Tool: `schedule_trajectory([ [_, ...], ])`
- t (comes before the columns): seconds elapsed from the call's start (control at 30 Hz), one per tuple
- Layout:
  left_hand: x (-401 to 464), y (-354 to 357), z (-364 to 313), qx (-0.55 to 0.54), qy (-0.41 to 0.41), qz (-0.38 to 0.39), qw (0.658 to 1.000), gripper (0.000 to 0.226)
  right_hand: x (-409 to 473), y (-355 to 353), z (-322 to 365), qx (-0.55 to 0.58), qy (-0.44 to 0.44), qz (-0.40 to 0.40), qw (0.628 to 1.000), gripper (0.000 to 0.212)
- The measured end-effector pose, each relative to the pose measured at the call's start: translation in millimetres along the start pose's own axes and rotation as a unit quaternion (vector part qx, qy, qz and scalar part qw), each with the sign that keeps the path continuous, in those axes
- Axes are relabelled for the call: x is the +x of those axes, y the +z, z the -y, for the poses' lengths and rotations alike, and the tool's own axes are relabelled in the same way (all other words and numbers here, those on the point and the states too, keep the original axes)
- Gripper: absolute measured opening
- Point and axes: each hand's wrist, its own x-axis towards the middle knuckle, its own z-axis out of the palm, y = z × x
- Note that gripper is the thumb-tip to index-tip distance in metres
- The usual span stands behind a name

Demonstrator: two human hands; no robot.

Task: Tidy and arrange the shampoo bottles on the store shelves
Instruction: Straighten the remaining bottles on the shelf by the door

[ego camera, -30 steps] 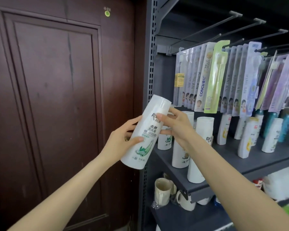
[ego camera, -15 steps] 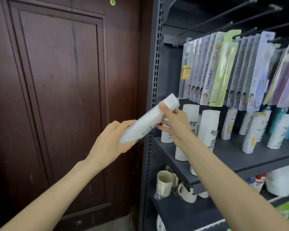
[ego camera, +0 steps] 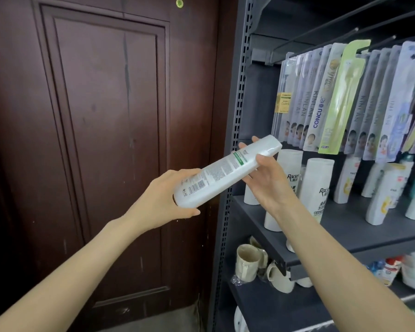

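Observation:
A white shampoo bottle (ego camera: 225, 172) lies tilted in front of the shelf's left post, its back label and barcode facing me. My left hand (ego camera: 163, 202) grips its lower end. My right hand (ego camera: 266, 180) holds the upper part near the cap, fingers wrapped behind it. On the grey shelf (ego camera: 345, 226) behind stand more white bottles (ego camera: 318, 185) of the same brand, then a row of white bottles with yellow labels (ego camera: 345, 180) further right.
Hanging toothbrush packs (ego camera: 331, 104) fill the rail above the shelf. A dark wooden door (ego camera: 106, 140) is on the left. Beige mugs (ego camera: 247, 262) sit on the lower shelf. The perforated shelf post (ego camera: 240, 92) runs upright beside the held bottle.
The bottle has been tipped from near upright toward lying flat and turned over, so its back label now faces me. Both hands stayed on it.

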Motion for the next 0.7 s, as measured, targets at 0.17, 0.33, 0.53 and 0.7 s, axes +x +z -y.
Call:
schedule_trajectory([
  [0.17,-3,5,7,0.055,-0.005,-0.025,0.998,0.083,-1,0,1,-0.006,0.014,0.068,0.998,0.098],
  [0.33,-2,5,8,0.073,-0.001,-0.065,0.995,0.084,-1,-2,7,-0.021,0.009,0.089,0.996,0.092],
  [0.53,8,12,1,0.023,0.003,-0.022,0.999,0.074,0,4,17,-0.082,-0.009,-0.027,0.996,0.06],
  [0.7,34,23,-30,0.053,0.026,-0.02,0.998,0.074,2,16,29,-0.174,-0.031,-0.111,0.978,0.043],
])
